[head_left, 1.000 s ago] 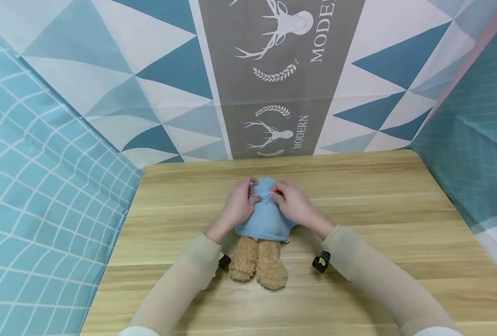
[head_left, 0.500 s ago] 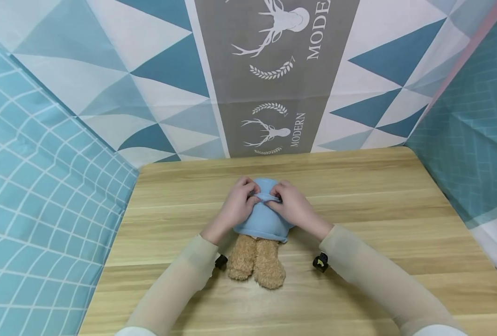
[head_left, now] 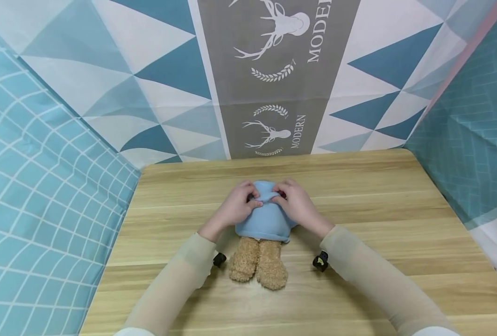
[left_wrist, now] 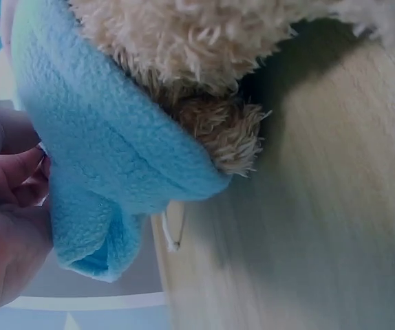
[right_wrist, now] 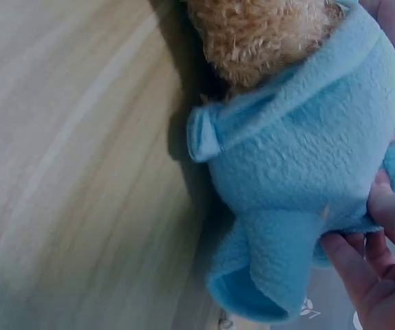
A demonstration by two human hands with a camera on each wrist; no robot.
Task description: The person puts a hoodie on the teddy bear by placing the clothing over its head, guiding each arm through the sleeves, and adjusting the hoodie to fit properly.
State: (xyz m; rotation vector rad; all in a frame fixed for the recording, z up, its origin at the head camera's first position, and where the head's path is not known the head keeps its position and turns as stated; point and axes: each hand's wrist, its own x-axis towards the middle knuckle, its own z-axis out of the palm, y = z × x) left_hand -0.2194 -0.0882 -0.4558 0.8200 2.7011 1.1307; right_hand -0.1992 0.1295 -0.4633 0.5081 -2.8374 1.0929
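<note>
A brown plush bear lies on the table with its fuzzy legs (head_left: 257, 263) toward me. Its upper body is covered by a light-blue fleece top (head_left: 264, 224), and the head is hidden under the cloth. My left hand (head_left: 237, 205) pinches the top's left side near the far end. Opposite it, my right hand (head_left: 296, 205) pinches the right side, a raised fold of cloth stretched between the two. In the left wrist view a sleeve (left_wrist: 91, 240) hangs beside the fingers, near a white cord (left_wrist: 173, 237). Another sleeve (right_wrist: 263, 275) hangs with its cuff gaping in the right wrist view.
The wooden table (head_left: 370, 205) runs back to a patterned cloth wall (head_left: 269, 93). Blue grid-pattern cloth (head_left: 51, 186) borders the left side, and teal cloth (head_left: 471, 121) hangs on the right.
A fold of the blue cloth has risen between my hands since a second ago. Both hands keep their pinch, the left shifting slightly left. The bear's legs stay in place.
</note>
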